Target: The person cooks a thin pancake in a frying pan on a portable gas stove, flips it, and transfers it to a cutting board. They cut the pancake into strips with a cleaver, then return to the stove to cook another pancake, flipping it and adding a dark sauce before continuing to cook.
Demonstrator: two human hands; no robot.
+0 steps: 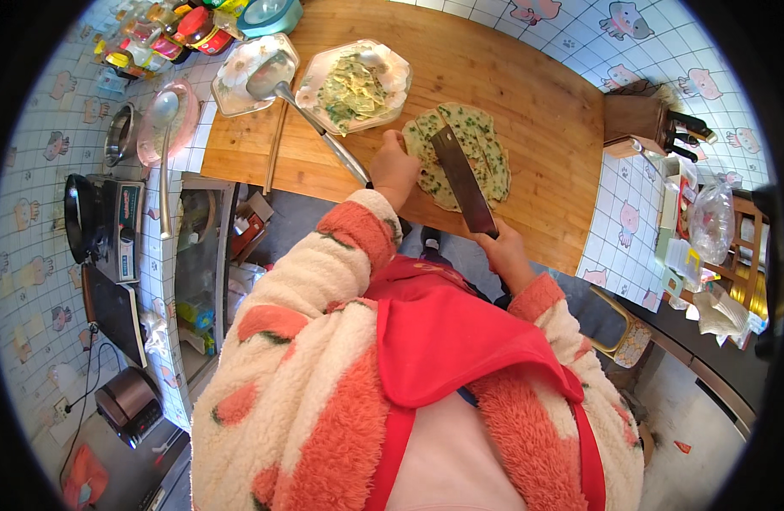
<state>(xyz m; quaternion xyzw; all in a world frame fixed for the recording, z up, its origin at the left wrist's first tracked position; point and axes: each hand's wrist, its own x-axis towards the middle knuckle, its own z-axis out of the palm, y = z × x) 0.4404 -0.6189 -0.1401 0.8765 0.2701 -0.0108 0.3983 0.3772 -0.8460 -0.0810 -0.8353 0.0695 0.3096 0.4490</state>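
My right hand (504, 249) holds the handle of a broad kitchen cleaver (459, 175), whose blade lies over a round flatbread with green flecks (494, 137). Cut lines run through the flatbread, which rests on a wooden board (539, 115). At the bread's left edge is my left hand (395, 165), its fingertips touching or close to the rim; whether it grips the bread I cannot tell. Cut pieces of similar flatbread (354, 92) fill a flowered plate (395, 70) above my left hand. A metal ladle (322, 131) slants from an empty-looking flowered dish (232, 80) towards my left wrist.
Wooden chopsticks (276, 150) lie at the board's left. Further left are a pink dish (150, 137) with a long spoon (165, 153) and a steel bowl (119, 134). Sauce bottles (156, 38) stand top left. At the right is a knife block (631, 121) with black-handled knives.
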